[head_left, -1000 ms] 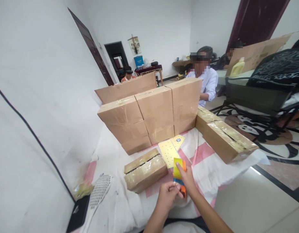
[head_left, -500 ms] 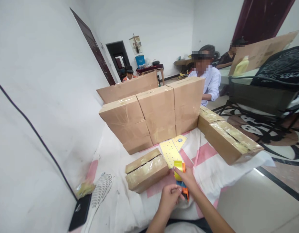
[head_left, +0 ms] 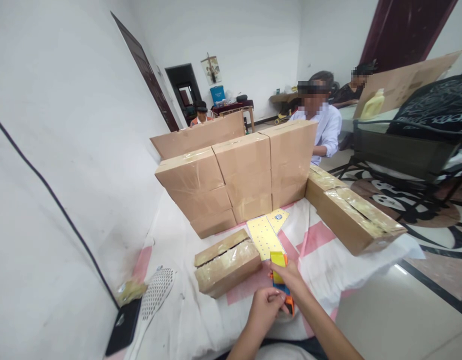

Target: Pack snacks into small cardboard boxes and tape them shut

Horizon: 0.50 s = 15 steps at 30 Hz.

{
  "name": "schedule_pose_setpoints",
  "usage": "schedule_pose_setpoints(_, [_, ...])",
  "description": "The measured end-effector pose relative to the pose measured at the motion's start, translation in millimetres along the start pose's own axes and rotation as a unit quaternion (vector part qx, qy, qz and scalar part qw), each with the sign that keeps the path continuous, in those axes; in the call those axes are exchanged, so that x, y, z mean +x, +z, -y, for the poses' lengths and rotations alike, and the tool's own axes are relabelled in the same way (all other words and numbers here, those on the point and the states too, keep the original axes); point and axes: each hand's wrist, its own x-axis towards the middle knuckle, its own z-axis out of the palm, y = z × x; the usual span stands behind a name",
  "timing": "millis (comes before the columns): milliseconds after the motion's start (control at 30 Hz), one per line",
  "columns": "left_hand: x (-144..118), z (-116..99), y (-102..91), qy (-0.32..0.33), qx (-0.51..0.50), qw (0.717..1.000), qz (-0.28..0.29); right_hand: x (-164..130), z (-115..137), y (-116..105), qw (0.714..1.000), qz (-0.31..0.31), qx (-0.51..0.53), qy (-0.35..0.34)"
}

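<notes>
A small toy truck in yellow, blue and orange is in front of me, low over the cloth. My right hand grips its yellow part from the right side. At the truck's near, orange end, my left hand has thumb and fingers closed together. Those fingers overlap the orange part, and the exact contact is partly hidden. Just beyond the toy lies a yellow dotted patch on the cloth. Left of my hands sits a taped cardboard box.
Stacked cardboard boxes form a wall ahead, and more boxes line the right edge. A white fly swatter and a black phone-like slab lie at left. A person in a light shirt sits beyond; other people are farther back.
The toy truck has shifted slightly and its yellow part is tilted a little differently. My left fingers have moved slightly right at its orange end. The right hand keeps its grip.
</notes>
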Motion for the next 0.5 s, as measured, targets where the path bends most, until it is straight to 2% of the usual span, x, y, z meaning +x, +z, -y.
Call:
schedule_pose_setpoints(100, [-0.8,1.9,0.0,0.009,-0.002,1.000,-0.002,-0.8,2.6,2.9,0.999,0.007,0.021,0.030])
schedule_pose_setpoints(300, [0.4,7.2,2.4,0.004,-0.014,1.000,-0.011,-5.7,7.2,3.0,0.997,0.042,0.062,0.012])
schedule_pose_setpoints(500, [-2.0,13.8,6.4,0.004,-0.039,0.999,-0.035,-3.0,-3.7,1.5,0.997,0.048,0.059,0.006])
